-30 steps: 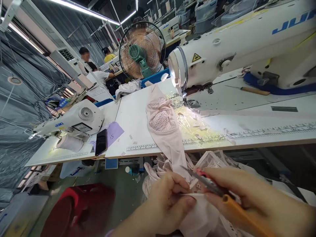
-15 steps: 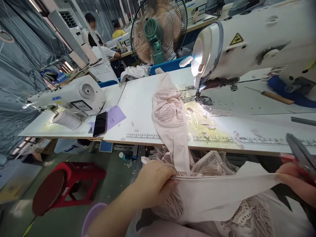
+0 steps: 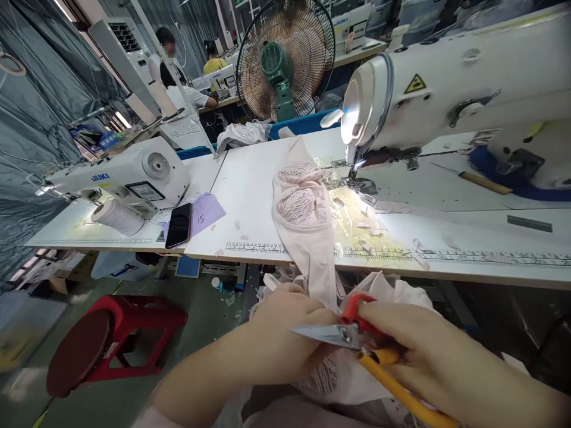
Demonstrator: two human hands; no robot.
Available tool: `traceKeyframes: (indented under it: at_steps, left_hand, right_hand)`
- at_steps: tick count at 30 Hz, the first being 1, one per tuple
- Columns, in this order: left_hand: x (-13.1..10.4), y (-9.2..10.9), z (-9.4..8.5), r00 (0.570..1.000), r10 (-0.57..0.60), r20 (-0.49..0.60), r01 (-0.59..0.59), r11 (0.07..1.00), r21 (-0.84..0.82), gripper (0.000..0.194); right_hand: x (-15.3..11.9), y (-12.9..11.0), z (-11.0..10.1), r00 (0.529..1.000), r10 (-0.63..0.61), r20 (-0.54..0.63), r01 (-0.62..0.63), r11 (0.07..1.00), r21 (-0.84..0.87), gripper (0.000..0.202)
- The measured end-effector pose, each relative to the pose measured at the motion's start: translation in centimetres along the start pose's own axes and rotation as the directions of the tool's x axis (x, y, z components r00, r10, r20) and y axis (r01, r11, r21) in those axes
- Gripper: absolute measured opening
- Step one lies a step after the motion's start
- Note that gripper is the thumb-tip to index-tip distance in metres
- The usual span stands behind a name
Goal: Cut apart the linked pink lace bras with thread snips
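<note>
My left hand [image 3: 289, 333] is closed on a pale pink bra [image 3: 352, 371] at the bottom middle, over my lap. My right hand [image 3: 401, 339] grips scissors [image 3: 348, 334] with red and yellow-orange handles. Their blades point left and lie right against my left hand; whether they hold cloth between them is hidden. Another pale pink bra with lace cups [image 3: 301, 208] lies on the white sewing table [image 3: 250, 196], its lower end hanging over the front edge toward my hands.
A sewing machine [image 3: 379, 107] with its lamp lit stands at the right, near an awl [image 3: 484, 182]. At the left are a second machine [image 3: 151, 175], a phone [image 3: 178, 226] and a red stool [image 3: 129, 333]. Behind the table stands a fan [image 3: 285, 59]; two people sit further back.
My right hand has moved left with the scissors, up to my left hand. The band that was stretched between both hands is no longer held out to the right.
</note>
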State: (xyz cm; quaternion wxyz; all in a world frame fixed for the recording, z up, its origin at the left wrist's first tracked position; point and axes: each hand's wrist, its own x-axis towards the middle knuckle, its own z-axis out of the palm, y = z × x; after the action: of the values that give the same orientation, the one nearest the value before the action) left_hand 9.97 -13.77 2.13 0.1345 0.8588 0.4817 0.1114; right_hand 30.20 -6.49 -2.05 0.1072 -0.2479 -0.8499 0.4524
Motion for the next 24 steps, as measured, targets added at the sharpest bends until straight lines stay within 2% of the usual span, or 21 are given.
traceKeyframes:
  at_steps: [2, 4, 7, 10, 14, 17, 19, 21, 23, 24]
  left_hand:
    - [-0.2, -0.1, -0.3, 1.0, 0.008, 0.023, -0.009, 0.998, 0.062, 0.024]
    - [-1.0, -0.6, -0.6, 0.999, 0.0, 0.034, -0.005, 0.988, 0.154, 0.022]
    - [-2.6, -1.6, -1.4, 0.999, -0.037, -0.001, 0.036, 0.962, 0.27, 0.019]
    - [-4.2, -2.4, -2.2, 0.995, -0.067, -0.068, 0.082, 0.965, 0.248, 0.023]
    - [-5.8, -3.2, -2.3, 0.963, -0.126, -0.24, 0.154, 0.983, 0.1, 0.024]
    - [-6.6, -3.5, -1.9, 0.9, -0.213, -0.381, 0.211, 0.976, -0.047, 0.023]
    - [-7.0, -3.8, -1.8, 0.863, -0.276, -0.424, 0.193, 0.954, -0.23, 0.022]
    - [-7.0, -4.2, -1.7, 0.859, -0.326, -0.395, 0.127, 0.883, -0.452, 0.016]
    - [-6.8, -4.8, -1.7, 0.893, -0.333, -0.302, 0.052, 0.743, -0.667, 0.006]
    - [-6.6, -5.1, -1.6, 0.914, -0.32, -0.249, 0.025, 0.657, -0.754, 0.01]
  right_hand:
    - [0.6, -0.3, -0.1, 0.996, 0.019, 0.082, -0.018, 1.0, -0.018, 0.012]
    - [0.7, 0.0, -0.5, 0.992, 0.057, 0.11, -0.058, 0.998, 0.006, 0.008]
    - [0.4, 0.6, -1.0, 0.993, 0.084, 0.081, -0.09, 0.994, 0.064, 0.018]
    - [0.5, 0.7, -1.3, 0.996, 0.07, 0.05, -0.074, 0.993, 0.091, 0.029]
    - [0.6, 1.1, -1.4, 0.995, 0.086, 0.048, -0.091, 0.987, 0.133, 0.032]
    - [0.4, 1.4, -1.4, 0.994, 0.089, 0.06, -0.096, 0.987, 0.13, 0.028]
    - [0.3, 1.4, -1.4, 0.995, 0.081, 0.065, -0.088, 0.988, 0.125, 0.028]
    - [0.3, 1.2, -1.6, 0.995, 0.075, 0.062, -0.082, 0.99, 0.118, 0.031]
    - [0.4, 1.0, -1.7, 0.995, 0.086, 0.06, -0.092, 0.99, 0.105, 0.033]
    - [0.4, 1.0, -1.8, 0.993, 0.098, 0.065, -0.104, 0.989, 0.102, 0.033]
